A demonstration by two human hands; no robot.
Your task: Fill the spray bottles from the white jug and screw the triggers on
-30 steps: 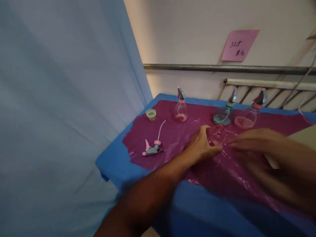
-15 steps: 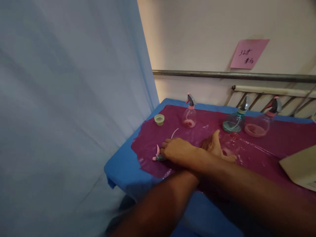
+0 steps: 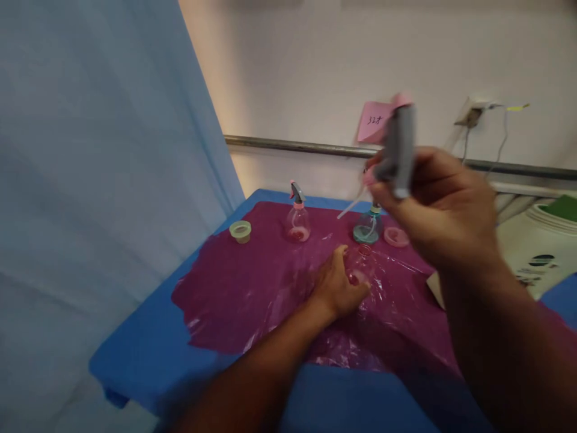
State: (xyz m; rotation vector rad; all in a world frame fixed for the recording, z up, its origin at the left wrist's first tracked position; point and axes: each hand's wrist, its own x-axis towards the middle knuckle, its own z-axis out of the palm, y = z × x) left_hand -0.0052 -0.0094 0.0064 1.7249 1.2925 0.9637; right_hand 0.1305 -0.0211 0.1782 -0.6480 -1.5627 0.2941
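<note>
Raised at the right, my right hand (image 3: 451, 204) grips a grey and pink spray head (image 3: 399, 150), whose thin pale tube (image 3: 351, 203) hangs down to the left. My left hand (image 3: 340, 285) is curved round the left side of a clear bottle (image 3: 364, 260) with an open neck and some pink liquid inside. That bottle stands on the purple plastic sheet (image 3: 252, 282). Behind it is a teal spray bottle (image 3: 366, 231). Farther left stands a spray bottle with pink liquid (image 3: 297, 225). The spray head is blurred by motion.
A small pale green cup (image 3: 241, 232) sits at the sheet's left. A white tub (image 3: 541, 252) stands at the right. Blue cloth (image 3: 135, 337) covers the table edge; a blue curtain (image 3: 112, 150) hangs left. A metal rail (image 3: 293, 145) runs along the wall.
My right hand has lifted the spray head off the sheet and carried it up to the right, uncrossing my arms. My left hand stays by the open bottle. The view has turned right.
</note>
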